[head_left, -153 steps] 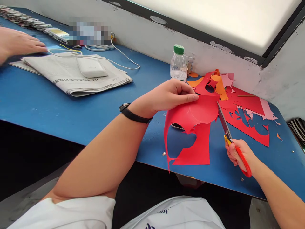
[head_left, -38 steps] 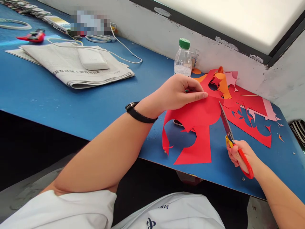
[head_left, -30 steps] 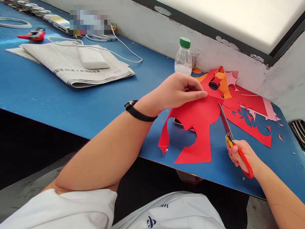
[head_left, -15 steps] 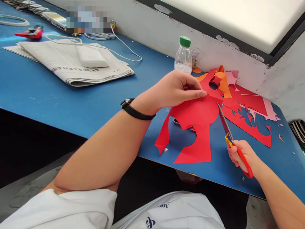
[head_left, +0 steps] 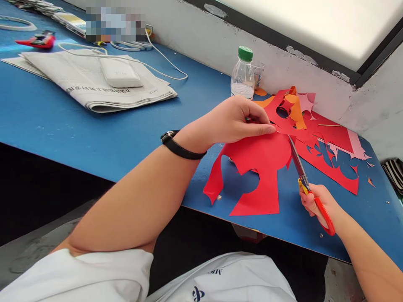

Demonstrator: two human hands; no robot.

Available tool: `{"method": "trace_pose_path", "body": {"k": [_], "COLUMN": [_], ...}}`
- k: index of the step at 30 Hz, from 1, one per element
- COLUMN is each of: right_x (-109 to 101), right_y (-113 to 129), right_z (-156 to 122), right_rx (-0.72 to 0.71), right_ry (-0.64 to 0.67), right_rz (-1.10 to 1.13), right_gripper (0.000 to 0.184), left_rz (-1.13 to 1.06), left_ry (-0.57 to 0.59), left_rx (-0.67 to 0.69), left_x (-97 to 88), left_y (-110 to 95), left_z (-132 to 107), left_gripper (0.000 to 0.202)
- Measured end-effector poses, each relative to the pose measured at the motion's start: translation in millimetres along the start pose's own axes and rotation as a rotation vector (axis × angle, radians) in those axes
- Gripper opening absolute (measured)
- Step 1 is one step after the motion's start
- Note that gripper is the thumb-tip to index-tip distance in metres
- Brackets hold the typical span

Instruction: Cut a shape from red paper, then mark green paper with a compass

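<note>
A red paper sheet (head_left: 262, 167) with curved cut-outs lies on the blue table (head_left: 110, 134) in front of me. My left hand (head_left: 233, 119), a black watch on its wrist, pinches the sheet's upper edge with closed fingers. My right hand (head_left: 317, 203) grips red and yellow scissors (head_left: 302, 176). The blades point up and away, and their tips meet the sheet's right edge.
Red, orange and pink paper scraps (head_left: 315, 126) pile up at the back right by the wall. A green-capped plastic bottle (head_left: 242, 77) stands behind my left hand. Folded newspaper (head_left: 94, 84) with a white power bank (head_left: 119, 74) and cable lies at the left.
Across the frames the scissors have worked along the sheet's right edge. The sheet's loose lower-left strip has curled and swung leftward. Another person's hand seen at far left earlier is gone.
</note>
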State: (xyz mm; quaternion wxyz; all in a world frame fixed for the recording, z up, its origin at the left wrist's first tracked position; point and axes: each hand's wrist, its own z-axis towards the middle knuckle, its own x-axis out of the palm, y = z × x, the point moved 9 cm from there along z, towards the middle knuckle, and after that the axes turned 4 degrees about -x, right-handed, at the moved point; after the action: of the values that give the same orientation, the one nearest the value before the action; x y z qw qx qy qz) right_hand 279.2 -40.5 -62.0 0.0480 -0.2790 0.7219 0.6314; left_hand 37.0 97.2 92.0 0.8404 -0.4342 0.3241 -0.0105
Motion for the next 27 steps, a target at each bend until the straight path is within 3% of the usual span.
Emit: {"method": "trace_pose_path", "body": {"k": [7,27], "right_x": [0.3,0.6], "right_y": [4.0,11.0], "right_z": [0.1,0.8], "right_rx": [-0.011,-0.013], "right_ry": [0.01,0.024], "right_rz": [-0.025,0.0], "right_gripper": [0.081,0.078], "left_rz": [-0.012,-0.025], "left_ry": [-0.011,0.049], "left_rx": [0.067,0.079], "left_x": [1.0,6.1], "left_y": [-5.2,-7.6], "left_z": [-1.1,-1.3], "left_gripper": [0.02,0.023]}}
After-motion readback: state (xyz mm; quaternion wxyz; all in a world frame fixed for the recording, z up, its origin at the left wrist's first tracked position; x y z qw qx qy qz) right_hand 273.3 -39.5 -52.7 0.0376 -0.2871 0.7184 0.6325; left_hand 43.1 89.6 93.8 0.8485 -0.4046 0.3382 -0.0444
